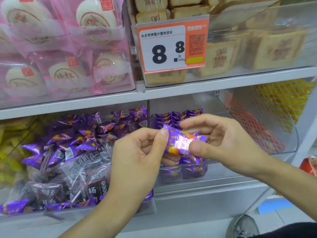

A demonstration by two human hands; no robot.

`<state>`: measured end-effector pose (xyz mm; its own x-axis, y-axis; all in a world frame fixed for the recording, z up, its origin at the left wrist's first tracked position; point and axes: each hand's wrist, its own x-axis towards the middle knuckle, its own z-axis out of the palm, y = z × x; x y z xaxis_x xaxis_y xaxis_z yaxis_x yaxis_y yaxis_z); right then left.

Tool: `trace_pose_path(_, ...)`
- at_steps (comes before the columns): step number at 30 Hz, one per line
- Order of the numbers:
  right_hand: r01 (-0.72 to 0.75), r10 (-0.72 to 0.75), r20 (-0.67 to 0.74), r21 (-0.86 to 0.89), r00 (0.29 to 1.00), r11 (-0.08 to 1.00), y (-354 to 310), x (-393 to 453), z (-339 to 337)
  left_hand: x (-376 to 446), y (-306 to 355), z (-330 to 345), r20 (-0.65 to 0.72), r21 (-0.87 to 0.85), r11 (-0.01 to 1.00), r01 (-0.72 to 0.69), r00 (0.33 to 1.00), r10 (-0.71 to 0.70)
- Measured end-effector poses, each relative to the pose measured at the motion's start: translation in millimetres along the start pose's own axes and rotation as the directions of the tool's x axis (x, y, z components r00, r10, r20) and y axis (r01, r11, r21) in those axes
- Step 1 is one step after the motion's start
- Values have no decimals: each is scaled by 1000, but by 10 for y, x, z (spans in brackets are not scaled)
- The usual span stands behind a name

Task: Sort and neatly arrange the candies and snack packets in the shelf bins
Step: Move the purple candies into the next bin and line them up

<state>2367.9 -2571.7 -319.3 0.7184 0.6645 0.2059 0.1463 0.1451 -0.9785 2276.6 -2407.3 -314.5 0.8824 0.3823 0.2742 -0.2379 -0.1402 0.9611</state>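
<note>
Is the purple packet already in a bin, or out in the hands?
Out. Both hands, left and right, pinch the purple packet in front of the clear bin holding neat purple rows.

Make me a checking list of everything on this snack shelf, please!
Surface: white shelf with clear bins.
Job's things: purple packet held between both hands; loose purple packets heaped in left bin; neat purple rows in middle bin.
Clutter: dark packets mixed into the heap.
Hands: left hand and right hand pinch the packet.
Cables: nothing seen.
Surroundings: price tag, pink cakes, biscuits, a shoe.
</note>
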Motion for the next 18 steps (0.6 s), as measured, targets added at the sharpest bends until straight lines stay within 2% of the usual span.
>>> trace_pose_path(3, 21, 13, 127, -259, 992, 966, -115, -45, -53, -47, -22, 27, 86, 32, 999, 22, 996, -25)
trace_pose_path(5, 48, 13, 151, -394, 988, 918, -157, -72, -38, -67, -31, 28, 102, 57, 998, 28, 994, -34)
trace_pose_path(8, 83, -23, 143, -437, 990, 896, -166, -78, -4, -63, -40, -6, 93, 104, 994, -20, 996, 10)
trace_pose_path(10, 113, -55, 146, -427, 988, 897, -146, -65, -5, -55, -57, -40, 98, 201, 971, -131, 989, 113)
trace_pose_path(13, 155, -99, 141, -465, 985, 872, -107, -31, -58, -14, -122, -150, 139, 462, 818, -342, 939, 314)
trace_pose_path(15, 170, -116, 135, -526, 984, 833, -87, -3, -160, 14, -172, -255, 184, 588, 732, -345, 938, 295)
trace_pose_path(18, 126, -101, 76, -666, 992, 735, -58, 44, -437, 16, -267, -407, 272, 683, 654, -325, 944, 184)
